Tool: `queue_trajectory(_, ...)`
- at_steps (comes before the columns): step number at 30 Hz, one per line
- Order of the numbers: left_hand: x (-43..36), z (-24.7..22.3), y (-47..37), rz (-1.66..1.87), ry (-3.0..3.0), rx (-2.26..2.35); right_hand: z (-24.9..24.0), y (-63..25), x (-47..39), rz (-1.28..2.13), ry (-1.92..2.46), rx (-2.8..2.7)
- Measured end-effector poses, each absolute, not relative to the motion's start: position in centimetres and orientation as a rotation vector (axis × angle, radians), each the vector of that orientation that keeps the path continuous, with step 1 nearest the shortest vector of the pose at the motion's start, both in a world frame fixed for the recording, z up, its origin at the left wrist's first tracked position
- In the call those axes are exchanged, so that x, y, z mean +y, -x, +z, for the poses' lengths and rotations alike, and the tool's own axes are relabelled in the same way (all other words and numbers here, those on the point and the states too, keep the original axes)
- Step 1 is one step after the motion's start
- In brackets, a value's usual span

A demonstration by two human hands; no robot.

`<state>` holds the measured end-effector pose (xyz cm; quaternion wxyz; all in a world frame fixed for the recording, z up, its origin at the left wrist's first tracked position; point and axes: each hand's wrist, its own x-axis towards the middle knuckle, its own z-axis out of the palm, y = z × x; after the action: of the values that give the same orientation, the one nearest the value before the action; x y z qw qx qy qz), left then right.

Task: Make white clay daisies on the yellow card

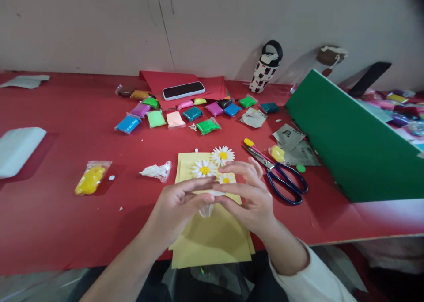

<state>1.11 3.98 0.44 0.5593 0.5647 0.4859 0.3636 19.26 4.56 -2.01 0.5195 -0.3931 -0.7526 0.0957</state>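
Observation:
Above a stack of yellow paper [215, 244], my left hand [180, 207] pinches one end of a small piece of white clay [217, 193] between thumb and fingers. My right hand [251, 200] has its thumb and a finger closed on the other end, its upper fingers curved above. Three white clay daisies with yellow centres lie on the paper beyond my hands: one daisy [204, 169], a second daisy [223, 155] and a third daisy [226, 179] partly covered by my fingers. White petal-like pieces [207, 211] show beneath my hands, mostly hidden.
Blue-handled scissors [286, 182] lie right of the paper. A bag of yellow clay [91, 179] and a bag of white clay [157, 171] lie left. Several clay packets [192, 113], a phone [183, 90] and a tumbler [265, 70] stand farther back. A green board [351, 147] leans at right.

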Motion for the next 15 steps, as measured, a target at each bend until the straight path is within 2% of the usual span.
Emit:
queue_trajectory(7,3.81,0.18,-0.42,1.142,-2.054,1.272,-1.98,-19.52,4.56,0.33,0.926,-1.764)
queue_trajectory(15,3.79,0.43,-0.45,1.178,-2.165,1.292,-1.89,-19.63,4.54,0.294,0.963,-1.787)
